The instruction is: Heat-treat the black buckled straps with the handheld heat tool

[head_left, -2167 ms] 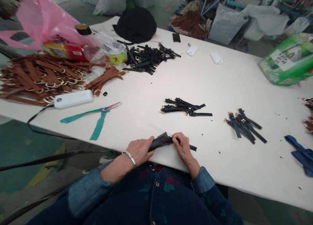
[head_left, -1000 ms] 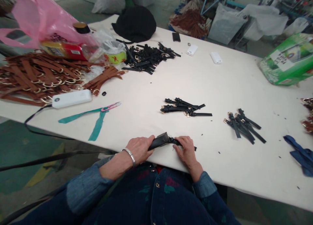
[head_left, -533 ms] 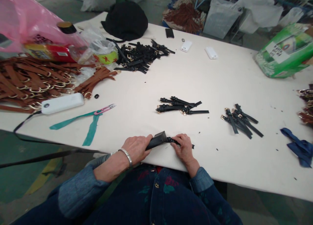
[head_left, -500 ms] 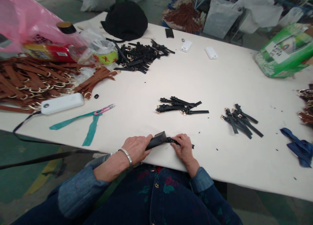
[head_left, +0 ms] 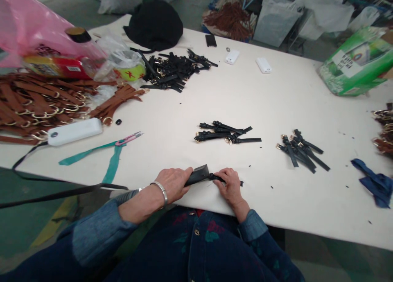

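Note:
My left hand (head_left: 174, 184), with a silver bangle at the wrist, is closed around a black tool with a flat, wide nozzle (head_left: 198, 174). A grey ribbed hose (head_left: 127, 196) shows behind that wrist. Right at the nozzle's mouth is the end of a short black buckle strap (head_left: 217, 177). My right hand (head_left: 229, 186) pinches this strap against the table, and its tail sticks out past the fingers. Whether nozzle and strap touch, I cannot tell. Beyond my hands lies a small group of black buckle straps (head_left: 221, 132), with another group (head_left: 302, 149) to the right.
Pink thread snips (head_left: 125, 139) with a green ribbon lie left. Behind are brown straps (head_left: 37, 98), a white power bank (head_left: 75, 131), a heap of black straps (head_left: 175, 71) and a black cap (head_left: 156, 26). A green bag (head_left: 353, 67) and blue cloth (head_left: 373, 181) are right.
The view has shifted slightly, so the things on the table sit a little further left. Both hands keep nearly the same hold and place.

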`<state>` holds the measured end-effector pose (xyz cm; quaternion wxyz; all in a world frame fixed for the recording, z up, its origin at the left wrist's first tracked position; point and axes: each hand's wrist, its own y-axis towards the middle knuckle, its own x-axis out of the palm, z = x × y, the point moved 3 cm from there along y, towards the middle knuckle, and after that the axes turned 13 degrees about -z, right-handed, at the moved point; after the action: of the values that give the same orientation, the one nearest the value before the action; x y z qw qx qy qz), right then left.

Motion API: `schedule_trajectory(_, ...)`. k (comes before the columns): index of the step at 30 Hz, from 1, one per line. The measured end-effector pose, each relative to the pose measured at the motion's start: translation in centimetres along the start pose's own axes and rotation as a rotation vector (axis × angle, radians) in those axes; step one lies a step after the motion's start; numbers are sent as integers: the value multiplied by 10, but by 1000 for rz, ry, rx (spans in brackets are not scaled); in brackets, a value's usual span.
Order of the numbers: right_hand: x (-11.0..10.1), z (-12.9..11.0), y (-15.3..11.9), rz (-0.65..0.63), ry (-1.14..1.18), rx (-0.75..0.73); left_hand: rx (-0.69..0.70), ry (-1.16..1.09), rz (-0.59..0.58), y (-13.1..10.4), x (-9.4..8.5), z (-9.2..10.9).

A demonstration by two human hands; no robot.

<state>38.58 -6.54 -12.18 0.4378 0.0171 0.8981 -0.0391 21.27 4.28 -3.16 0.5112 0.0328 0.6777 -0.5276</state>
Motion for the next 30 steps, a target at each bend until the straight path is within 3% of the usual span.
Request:
schedule_trajectory(9,0,-2,0,-3,-5,-10,-29,7,-41,-3,-1,-11)
schedule_trajectory(17,0,0,1,-10,-20,0,-23,-3,-9,1,-5,7)
schedule_trajectory(24,0,-2,0,-12,-24,-11,-73,-27,-26,-3,0,-10)
schedule_trajectory(30,2,0,0,-2,-28,-13,-19,-7,22,3,-5,3)
